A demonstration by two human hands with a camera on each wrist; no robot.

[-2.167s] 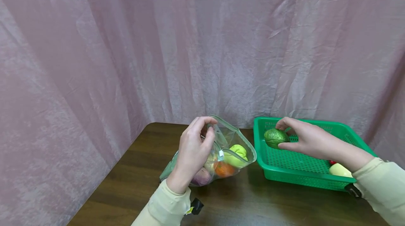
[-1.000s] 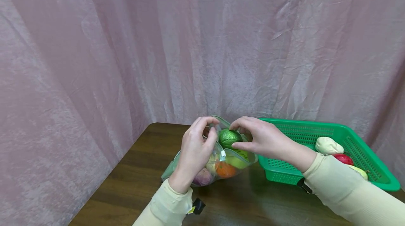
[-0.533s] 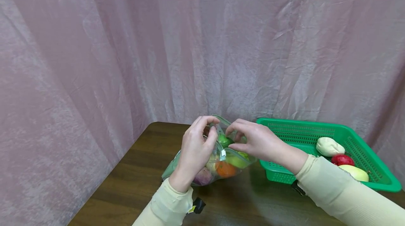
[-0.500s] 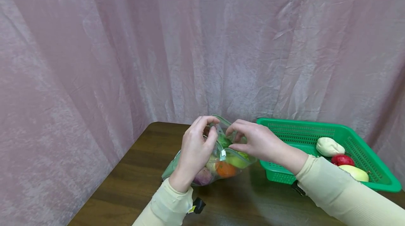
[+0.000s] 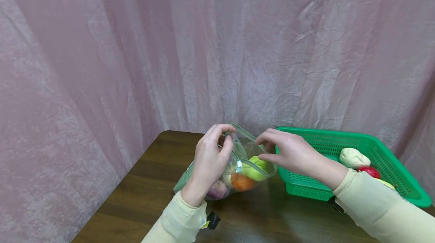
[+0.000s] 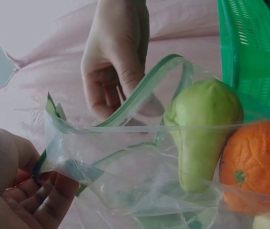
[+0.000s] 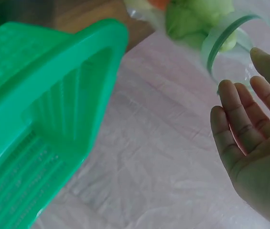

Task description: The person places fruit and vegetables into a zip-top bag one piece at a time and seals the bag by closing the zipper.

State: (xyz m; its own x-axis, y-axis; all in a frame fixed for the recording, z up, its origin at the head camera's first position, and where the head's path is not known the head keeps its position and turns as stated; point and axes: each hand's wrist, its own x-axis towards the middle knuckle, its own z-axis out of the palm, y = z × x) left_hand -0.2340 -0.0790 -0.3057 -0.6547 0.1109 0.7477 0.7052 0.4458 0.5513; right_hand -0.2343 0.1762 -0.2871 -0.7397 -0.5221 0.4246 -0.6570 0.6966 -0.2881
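Observation:
My left hand (image 5: 212,160) pinches the upper rim of a clear zip bag (image 6: 120,152) with green edging. The bag lies tilted on the table, its mouth facing right. Through the plastic show a light green chayote (image 6: 204,129), an orange mandarin-like fruit (image 6: 252,164) with a green star-shaped stem mark, and a round purple item (image 5: 218,189). At the bag's mouth my right hand (image 5: 289,150) holds nothing; its fingers are loosely bent, beside the rim. In the right wrist view its palm is bare. The dark green wrinkled round fruit is out of sight.
A green perforated plastic basket (image 5: 302,194) stands right of the bag, partly under my right forearm. Inside lie a cream-white lumpy item (image 5: 354,158), a red round item (image 5: 369,171) and a pale yellow one (image 5: 388,184). A pink curtain (image 5: 210,46) hangs behind the brown wooden table (image 5: 142,182).
My right hand carried the dark green round fruit from over the basket into the bag, let it go and drew back a little to the right. The left hand stays at the rim.

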